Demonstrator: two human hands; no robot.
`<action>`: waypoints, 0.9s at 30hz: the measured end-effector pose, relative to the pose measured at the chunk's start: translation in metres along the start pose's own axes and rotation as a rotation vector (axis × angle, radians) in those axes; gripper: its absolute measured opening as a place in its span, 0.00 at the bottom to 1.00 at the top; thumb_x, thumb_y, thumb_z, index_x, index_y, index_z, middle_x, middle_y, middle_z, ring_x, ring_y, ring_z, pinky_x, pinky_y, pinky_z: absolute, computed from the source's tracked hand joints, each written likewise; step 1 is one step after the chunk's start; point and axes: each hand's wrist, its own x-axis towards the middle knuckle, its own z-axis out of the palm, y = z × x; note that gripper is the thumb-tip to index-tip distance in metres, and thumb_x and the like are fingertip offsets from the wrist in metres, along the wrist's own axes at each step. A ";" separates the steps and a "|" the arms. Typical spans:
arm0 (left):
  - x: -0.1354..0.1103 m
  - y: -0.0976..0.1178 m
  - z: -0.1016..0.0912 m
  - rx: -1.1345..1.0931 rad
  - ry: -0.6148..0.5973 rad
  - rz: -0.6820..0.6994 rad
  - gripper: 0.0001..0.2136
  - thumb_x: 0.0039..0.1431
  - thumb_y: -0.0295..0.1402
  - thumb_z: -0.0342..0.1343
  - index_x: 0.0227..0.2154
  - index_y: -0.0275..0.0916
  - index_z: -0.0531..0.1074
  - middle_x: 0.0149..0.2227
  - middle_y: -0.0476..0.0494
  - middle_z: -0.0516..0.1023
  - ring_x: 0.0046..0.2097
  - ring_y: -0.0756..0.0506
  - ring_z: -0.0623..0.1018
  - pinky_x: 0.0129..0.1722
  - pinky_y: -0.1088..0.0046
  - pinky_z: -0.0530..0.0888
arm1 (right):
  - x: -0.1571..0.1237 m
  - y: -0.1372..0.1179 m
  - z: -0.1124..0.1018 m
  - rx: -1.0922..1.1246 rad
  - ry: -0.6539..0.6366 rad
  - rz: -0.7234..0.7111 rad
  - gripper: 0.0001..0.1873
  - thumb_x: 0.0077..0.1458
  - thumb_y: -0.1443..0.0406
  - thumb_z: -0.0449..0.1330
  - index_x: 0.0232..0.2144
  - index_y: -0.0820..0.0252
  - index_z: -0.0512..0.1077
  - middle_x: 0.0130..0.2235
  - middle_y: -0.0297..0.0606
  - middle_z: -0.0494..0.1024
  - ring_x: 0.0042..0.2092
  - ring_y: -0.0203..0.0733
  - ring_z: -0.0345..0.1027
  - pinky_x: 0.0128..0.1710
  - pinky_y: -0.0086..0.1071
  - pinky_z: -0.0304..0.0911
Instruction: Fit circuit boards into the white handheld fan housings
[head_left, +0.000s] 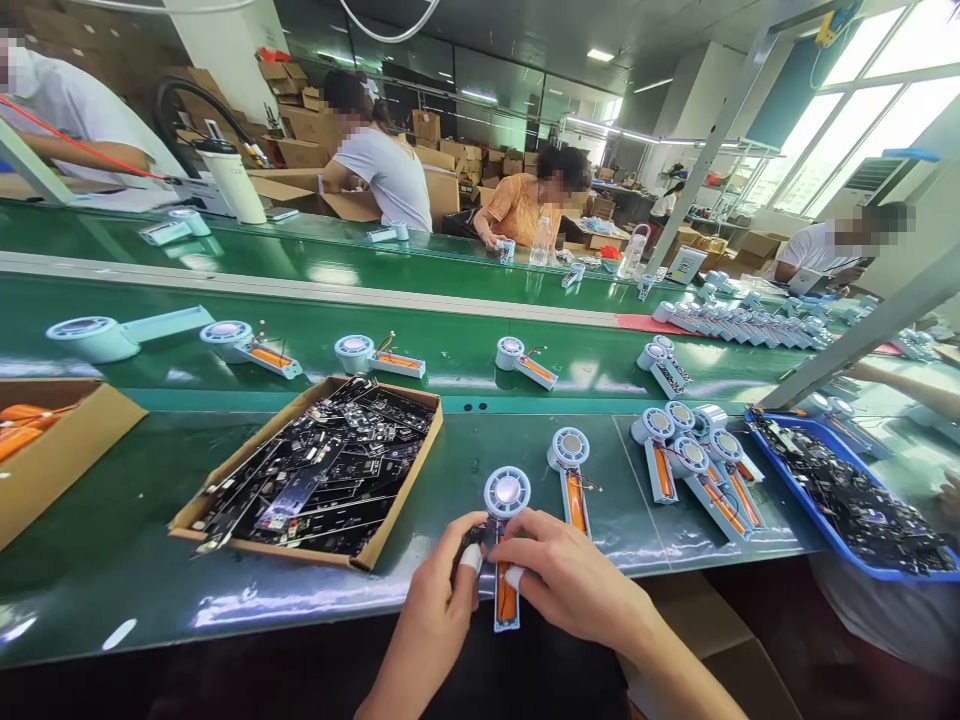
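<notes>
In front of me a light blue handheld fan lies at the bench's front edge, its open handle showing an orange battery. My left hand is closed around a small dark circuit board, held just left of the fan's handle and partly hidden by the fingers. My right hand pinches over the top of the handle, close to the board; what is between its fingertips is hidden. White coverings wrap a digit on each hand. Just right lies another open fan with its battery and wires showing.
A cardboard tray of circuit boards stands left, beside a box with orange batteries. To the right are several clustered fans and a blue tray of boards. Fans lie along the green conveyor. Several people sit beyond.
</notes>
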 end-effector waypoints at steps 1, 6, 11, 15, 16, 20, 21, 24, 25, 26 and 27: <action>-0.001 0.000 0.003 -0.024 0.007 -0.018 0.20 0.61 0.39 0.45 0.52 0.38 0.70 0.18 0.56 0.66 0.18 0.47 0.67 0.18 0.73 0.68 | 0.002 -0.001 0.001 -0.008 0.004 -0.027 0.20 0.58 0.78 0.56 0.46 0.52 0.75 0.46 0.37 0.76 0.45 0.42 0.71 0.44 0.32 0.67; -0.003 -0.002 0.007 -0.089 0.035 -0.055 0.20 0.60 0.38 0.46 0.52 0.36 0.69 0.19 0.55 0.68 0.20 0.46 0.70 0.21 0.71 0.72 | 0.005 -0.002 0.005 -0.124 -0.015 -0.166 0.18 0.60 0.78 0.54 0.47 0.58 0.73 0.42 0.40 0.79 0.42 0.44 0.71 0.43 0.34 0.69; -0.002 -0.002 -0.004 0.077 0.092 0.099 0.18 0.61 0.34 0.46 0.50 0.40 0.75 0.31 0.45 0.80 0.29 0.43 0.79 0.31 0.67 0.78 | 0.000 0.011 0.006 0.015 0.223 -0.080 0.12 0.67 0.73 0.52 0.47 0.58 0.71 0.44 0.42 0.77 0.43 0.43 0.73 0.43 0.34 0.71; -0.004 -0.003 -0.009 0.358 0.020 0.281 0.21 0.62 0.28 0.42 0.49 0.44 0.78 0.37 0.41 0.80 0.36 0.42 0.82 0.35 0.68 0.79 | 0.006 0.020 0.014 -0.015 0.390 -0.012 0.11 0.69 0.71 0.50 0.46 0.57 0.71 0.44 0.43 0.77 0.41 0.42 0.75 0.41 0.33 0.72; -0.005 -0.004 -0.010 0.438 0.006 0.310 0.23 0.61 0.26 0.40 0.48 0.45 0.79 0.38 0.40 0.79 0.35 0.42 0.82 0.33 0.69 0.79 | 0.009 0.020 0.017 -0.052 0.403 -0.009 0.12 0.69 0.71 0.49 0.46 0.58 0.71 0.43 0.44 0.77 0.40 0.43 0.75 0.39 0.33 0.72; -0.004 -0.003 -0.011 0.613 -0.016 0.346 0.25 0.58 0.21 0.40 0.46 0.46 0.79 0.37 0.41 0.77 0.31 0.44 0.81 0.28 0.72 0.75 | 0.019 0.009 0.032 -0.069 0.418 0.010 0.12 0.68 0.72 0.48 0.45 0.59 0.71 0.41 0.44 0.77 0.39 0.44 0.75 0.38 0.34 0.72; -0.003 -0.002 -0.011 0.599 -0.017 0.344 0.23 0.59 0.22 0.40 0.44 0.46 0.79 0.35 0.42 0.77 0.29 0.45 0.80 0.27 0.73 0.75 | 0.020 0.005 0.035 -0.024 0.419 0.014 0.13 0.68 0.72 0.49 0.45 0.59 0.72 0.42 0.43 0.77 0.40 0.44 0.75 0.39 0.34 0.72; -0.002 0.002 -0.009 0.449 0.004 0.320 0.19 0.61 0.25 0.41 0.33 0.43 0.78 0.30 0.44 0.74 0.27 0.45 0.77 0.26 0.73 0.73 | 0.019 -0.002 0.038 0.158 0.415 -0.008 0.14 0.66 0.73 0.51 0.46 0.59 0.74 0.43 0.43 0.78 0.43 0.43 0.75 0.44 0.34 0.73; -0.002 0.003 -0.008 0.373 0.014 0.302 0.17 0.61 0.27 0.42 0.31 0.43 0.78 0.29 0.45 0.73 0.28 0.45 0.77 0.27 0.72 0.73 | 0.018 -0.002 0.038 0.209 0.404 -0.023 0.15 0.65 0.74 0.51 0.47 0.59 0.75 0.44 0.44 0.79 0.45 0.43 0.75 0.46 0.34 0.73; -0.002 0.003 -0.006 0.290 0.022 0.275 0.17 0.61 0.28 0.42 0.31 0.42 0.78 0.28 0.45 0.73 0.28 0.45 0.76 0.27 0.72 0.73 | 0.017 -0.002 0.036 0.250 0.384 -0.036 0.17 0.64 0.75 0.52 0.47 0.59 0.75 0.45 0.44 0.79 0.47 0.43 0.75 0.48 0.35 0.72; -0.002 0.004 -0.004 0.203 0.025 0.238 0.16 0.60 0.29 0.43 0.31 0.42 0.78 0.28 0.45 0.73 0.27 0.45 0.75 0.27 0.72 0.73 | 0.015 -0.001 0.035 0.281 0.360 -0.046 0.18 0.63 0.75 0.52 0.48 0.58 0.76 0.46 0.43 0.79 0.48 0.43 0.74 0.49 0.35 0.72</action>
